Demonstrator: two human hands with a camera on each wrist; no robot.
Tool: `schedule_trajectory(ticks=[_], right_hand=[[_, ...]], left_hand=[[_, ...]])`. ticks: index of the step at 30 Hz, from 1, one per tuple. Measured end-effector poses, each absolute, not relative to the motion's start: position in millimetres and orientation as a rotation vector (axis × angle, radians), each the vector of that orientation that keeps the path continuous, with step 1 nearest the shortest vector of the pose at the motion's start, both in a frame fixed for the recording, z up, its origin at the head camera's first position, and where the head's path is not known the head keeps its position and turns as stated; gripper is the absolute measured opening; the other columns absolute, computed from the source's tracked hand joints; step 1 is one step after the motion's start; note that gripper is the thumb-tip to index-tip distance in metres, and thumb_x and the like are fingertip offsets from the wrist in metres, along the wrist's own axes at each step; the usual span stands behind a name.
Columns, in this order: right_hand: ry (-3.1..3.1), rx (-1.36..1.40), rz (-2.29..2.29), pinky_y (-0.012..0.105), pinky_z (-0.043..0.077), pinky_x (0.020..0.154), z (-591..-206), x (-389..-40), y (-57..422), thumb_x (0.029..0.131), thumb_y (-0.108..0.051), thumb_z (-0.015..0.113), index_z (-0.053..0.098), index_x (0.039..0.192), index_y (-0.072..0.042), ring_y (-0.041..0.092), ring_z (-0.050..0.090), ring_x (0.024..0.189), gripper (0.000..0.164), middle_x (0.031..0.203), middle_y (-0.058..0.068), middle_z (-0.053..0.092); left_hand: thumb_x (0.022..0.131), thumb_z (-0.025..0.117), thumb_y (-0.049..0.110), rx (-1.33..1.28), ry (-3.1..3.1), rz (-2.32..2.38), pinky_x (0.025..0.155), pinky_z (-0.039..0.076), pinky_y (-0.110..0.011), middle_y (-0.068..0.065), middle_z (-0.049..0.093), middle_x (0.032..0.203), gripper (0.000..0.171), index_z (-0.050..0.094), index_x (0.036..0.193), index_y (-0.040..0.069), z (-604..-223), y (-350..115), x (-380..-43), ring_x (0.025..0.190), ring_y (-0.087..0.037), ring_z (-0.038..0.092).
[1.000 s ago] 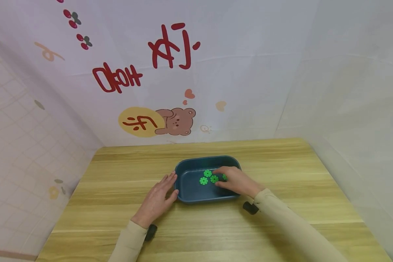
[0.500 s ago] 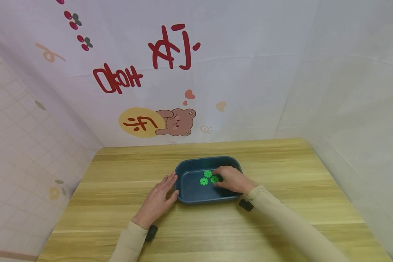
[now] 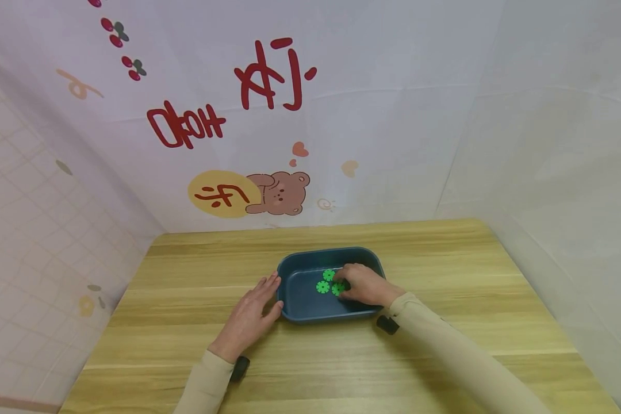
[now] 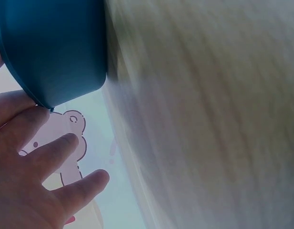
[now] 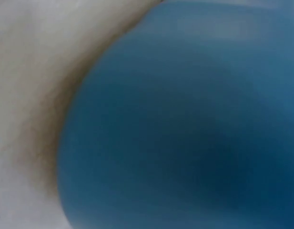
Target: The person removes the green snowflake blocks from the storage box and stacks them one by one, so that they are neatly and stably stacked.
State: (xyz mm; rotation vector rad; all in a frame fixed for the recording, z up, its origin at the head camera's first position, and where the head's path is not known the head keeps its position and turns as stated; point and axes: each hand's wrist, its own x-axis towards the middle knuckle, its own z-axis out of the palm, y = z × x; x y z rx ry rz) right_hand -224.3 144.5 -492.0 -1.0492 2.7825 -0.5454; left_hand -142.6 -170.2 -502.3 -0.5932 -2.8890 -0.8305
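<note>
A dark blue tray (image 3: 302,313) sits on the table. Inside it lie green notched discs, flat with toothed edges: one at the back (image 3: 329,275), one to the left (image 3: 323,287). My right hand (image 3: 364,284) reaches into the tray over the right wall and pinches another green notched disc (image 3: 337,289) between thumb and fingers, low in the tray. Its palm hides the tray's right part. My left hand (image 3: 248,313) rests against the tray's left end, fingers spread and fairly straight; in the left wrist view fingertips touch the tray's rim (image 4: 23,88). Only blurred blue tray wall (image 5: 185,119) fills the right wrist view.
The wood-grain table (image 3: 310,368) extends around the tray. A white printed cloth (image 3: 393,115) with a bear picture hangs behind it, and cloth walls stand at both sides. Dark wrist devices (image 3: 387,325) sit under both wrists.
My right hand's fingers have drawn in around one green disc, which has shifted slightly toward me. A disc seen earlier farther right is now hidden. The left hand stays put.
</note>
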Motion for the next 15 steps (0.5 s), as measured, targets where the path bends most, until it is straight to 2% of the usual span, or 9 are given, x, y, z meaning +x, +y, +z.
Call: schedule_trajectory(ticks=[8,15], right_hand=[[2.812,-1.098,-0.509,0.040,0.055,0.088,-495.0,-226.4,145.0,0.082,-0.019,0.089,0.077,0.111,-0.003,0.022,0.065,0.095,0.036,0.102,0.005,0.071],[2.807,-1.104,-0.512,0.041,0.054,0.089,-496.7,-226.5,141.8,0.081,-0.017,0.090,0.078,0.109,-0.003,0.023,0.065,0.097,0.034,0.104,0.006,0.074]], left_hand=[[0.103,0.065,0.031,-0.594,-2.880,-0.831,0.116,0.035,-0.062,-0.006,0.038,0.165,0.062,0.046,0.156,0.005,-503.3,-170.1,-143.2,0.150,-0.035,0.036],[0.103,0.066,0.030,-0.596,-2.874,-0.832,0.117,0.035,-0.061,-0.006,0.038,0.165,0.062,0.046,0.156,0.005,-505.0,-170.5,-143.8,0.151,-0.035,0.036]])
